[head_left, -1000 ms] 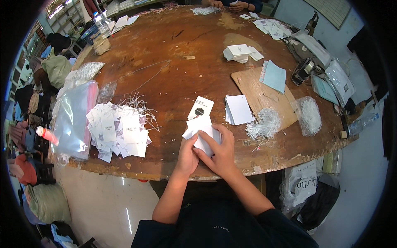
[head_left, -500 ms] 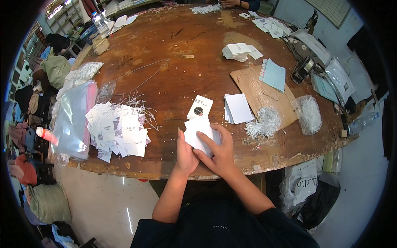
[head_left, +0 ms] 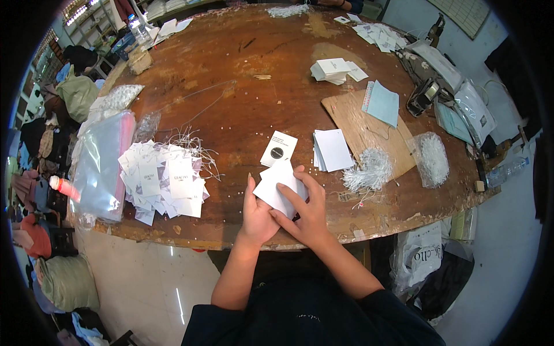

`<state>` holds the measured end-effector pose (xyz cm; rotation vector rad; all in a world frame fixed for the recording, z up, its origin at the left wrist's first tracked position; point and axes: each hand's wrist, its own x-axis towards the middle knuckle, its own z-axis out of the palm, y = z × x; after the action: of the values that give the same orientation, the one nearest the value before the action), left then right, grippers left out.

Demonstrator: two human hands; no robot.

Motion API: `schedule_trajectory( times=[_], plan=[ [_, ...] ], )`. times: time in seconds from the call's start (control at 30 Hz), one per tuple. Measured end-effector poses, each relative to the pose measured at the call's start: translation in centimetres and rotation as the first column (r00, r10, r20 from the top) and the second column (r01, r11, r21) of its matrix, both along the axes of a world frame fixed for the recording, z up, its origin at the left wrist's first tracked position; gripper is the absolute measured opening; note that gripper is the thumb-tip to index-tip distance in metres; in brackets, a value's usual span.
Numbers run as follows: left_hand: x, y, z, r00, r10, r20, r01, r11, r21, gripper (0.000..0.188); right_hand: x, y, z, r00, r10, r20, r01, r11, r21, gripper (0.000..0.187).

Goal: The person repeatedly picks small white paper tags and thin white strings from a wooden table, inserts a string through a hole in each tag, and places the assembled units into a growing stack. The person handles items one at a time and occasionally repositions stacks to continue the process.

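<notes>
White cards (head_left: 279,189) lie between my two hands near the table's front edge, blank side up and slightly fanned. My left hand (head_left: 258,216) supports them from below and at the left, its thumb raised along their edge. My right hand (head_left: 307,210) holds their right side, fingers curled over the top face. Just beyond them lies a white card with a black circle (head_left: 278,151), partly covered by the held cards. To the right sits a small stack of blank white cards (head_left: 333,151). A bundle of white strings (head_left: 369,171) is beside that stack.
A heap of strung white tags (head_left: 164,181) lies at left, beside clear plastic bags (head_left: 104,167). A wooden board (head_left: 349,112) with a light-blue booklet (head_left: 382,104) is at right, near a bag of white strings (head_left: 433,161). Farther back stands a card stack (head_left: 329,70).
The held cards have tilted and shifted slightly left, with the fan a little changed. My left hand has moved slightly left. The far person's hand has drawn back toward the table's edge.
</notes>
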<state>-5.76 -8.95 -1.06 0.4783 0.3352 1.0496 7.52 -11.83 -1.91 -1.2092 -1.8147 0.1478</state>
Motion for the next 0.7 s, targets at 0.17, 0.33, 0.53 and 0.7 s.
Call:
schedule_trajectory(
  times=[0.17,0.33,0.53,0.7],
  plan=[
    [0.02,-0.51,-0.87,0.955,0.102,-0.279,-0.061,0.987,0.152,0.058,0.10,0.28,-0.54,0.994,-0.070,-0.083,0.069,0.998,-0.010,0.054],
    [0.50,-0.32,-1.00,0.966,0.091,-0.244,-0.097,0.995,-0.010,0.048,0.19,0.38,-0.82,0.990,-0.077,-0.118,0.078,0.997,0.003,0.054],
    [0.70,0.03,-0.48,0.925,0.201,-0.323,-0.204,0.979,0.025,0.044,0.22,0.24,-0.47,0.988,-0.038,-0.150,0.036,0.999,-0.021,0.053],
    [0.81,0.02,-0.73,0.854,0.258,-0.451,-0.261,0.964,0.057,0.042,0.41,0.51,-0.06,0.996,-0.074,-0.052,0.073,0.997,-0.005,0.051]
  ],
)
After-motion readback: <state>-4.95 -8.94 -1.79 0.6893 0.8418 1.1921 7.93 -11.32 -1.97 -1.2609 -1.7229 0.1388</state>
